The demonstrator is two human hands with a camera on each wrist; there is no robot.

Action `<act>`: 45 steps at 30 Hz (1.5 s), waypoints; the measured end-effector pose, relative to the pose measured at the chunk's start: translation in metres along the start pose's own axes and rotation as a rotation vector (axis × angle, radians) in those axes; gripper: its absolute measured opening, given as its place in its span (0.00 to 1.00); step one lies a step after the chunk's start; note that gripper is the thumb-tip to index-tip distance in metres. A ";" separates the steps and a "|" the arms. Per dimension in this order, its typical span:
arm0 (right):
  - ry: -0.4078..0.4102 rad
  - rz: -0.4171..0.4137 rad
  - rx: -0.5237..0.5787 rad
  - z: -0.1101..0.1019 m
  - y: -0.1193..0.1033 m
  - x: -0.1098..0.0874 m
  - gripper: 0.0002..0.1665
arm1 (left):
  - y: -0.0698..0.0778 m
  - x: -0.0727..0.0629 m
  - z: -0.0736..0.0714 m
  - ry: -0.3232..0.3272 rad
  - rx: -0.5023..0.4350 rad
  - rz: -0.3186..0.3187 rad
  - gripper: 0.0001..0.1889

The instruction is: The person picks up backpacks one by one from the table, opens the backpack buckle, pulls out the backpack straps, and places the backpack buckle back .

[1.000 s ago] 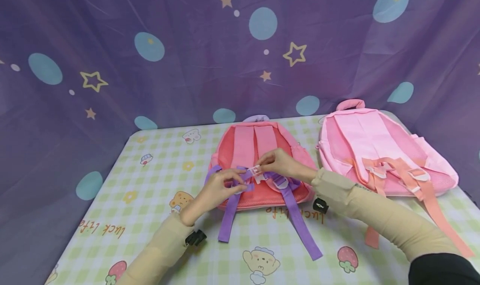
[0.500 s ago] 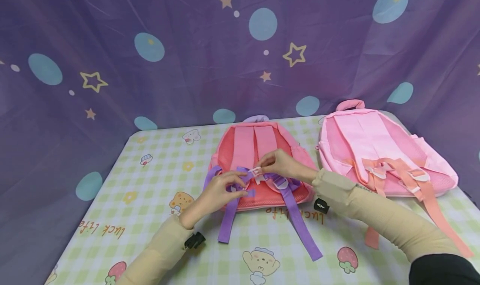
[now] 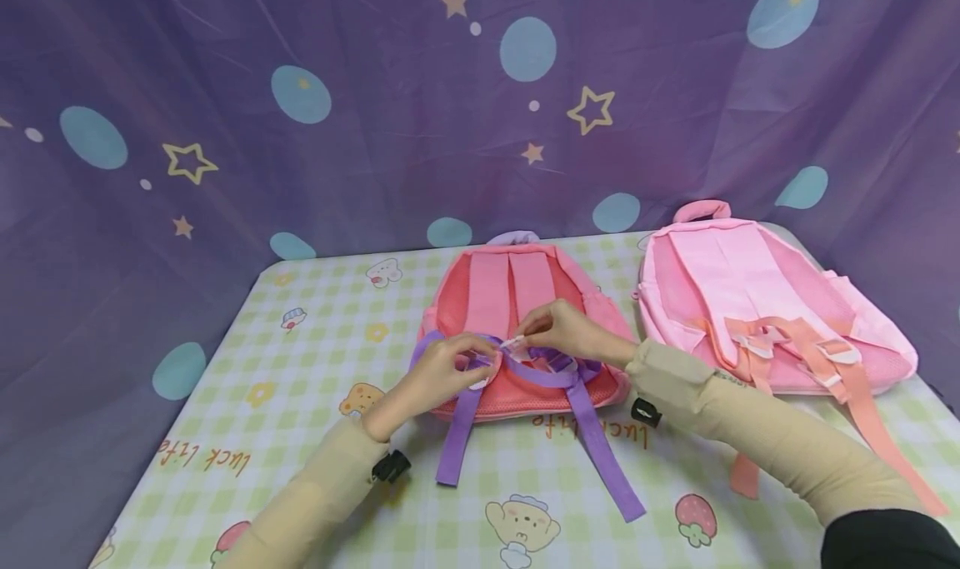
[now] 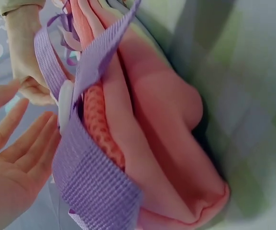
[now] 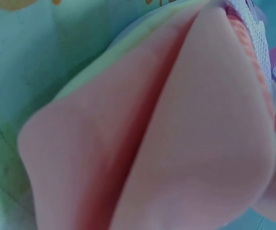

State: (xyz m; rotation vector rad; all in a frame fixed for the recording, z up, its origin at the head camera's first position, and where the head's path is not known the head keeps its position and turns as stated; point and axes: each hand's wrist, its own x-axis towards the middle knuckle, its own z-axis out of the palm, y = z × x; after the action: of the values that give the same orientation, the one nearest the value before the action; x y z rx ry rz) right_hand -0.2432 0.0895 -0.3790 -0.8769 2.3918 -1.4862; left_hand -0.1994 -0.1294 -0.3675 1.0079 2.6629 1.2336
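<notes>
A coral-pink backpack [image 3: 487, 290] lies on the table, back panel up, its purple webbing straps [image 3: 606, 452] hanging toward me. My right hand [image 3: 557, 329] pinches a small white plastic buckle [image 3: 513, 343] over the lower back panel. From near that buckle a purple strap [image 3: 543, 377] bows down and to the right. Just left of it is my left hand [image 3: 438, 373], thumb and fingers apart. In the left wrist view, the left hand's fingertips [image 4: 47, 120] reach a white plastic piece [image 4: 65, 100] on the purple webbing [image 4: 94, 170]. The right wrist view is mostly filled by the pink bag's side [image 5: 190, 124].
A lighter pink backpack [image 3: 731, 261] with orange straps [image 3: 881, 436] lies to the right, under and beyond the right forearm. Both rest on a green checked tablecloth [image 3: 315, 444]. A purple curtain [image 3: 375, 136] with stars hangs behind the table.
The purple strap end near my left fingers has gone from there, and the strap now arcs down to the right. The left fingers have moved slightly up toward the buckle; the right hand barely moved.
</notes>
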 end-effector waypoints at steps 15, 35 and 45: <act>0.002 -0.039 -0.045 0.000 0.003 -0.001 0.06 | -0.006 0.025 -0.001 0.000 0.222 -0.071 0.10; 0.010 -0.066 -0.081 -0.001 0.005 -0.003 0.06 | -0.020 0.045 0.003 -0.039 0.290 0.020 0.03; -0.028 -0.177 -0.044 -0.003 0.010 -0.006 0.06 | -0.024 0.045 0.007 -0.027 0.306 0.009 0.03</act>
State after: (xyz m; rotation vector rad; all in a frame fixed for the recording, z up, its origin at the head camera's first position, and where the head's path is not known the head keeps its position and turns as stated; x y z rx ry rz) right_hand -0.2431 0.0986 -0.3874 -1.1383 2.3883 -1.4749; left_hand -0.2457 -0.1098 -0.3789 1.0604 2.8864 0.8208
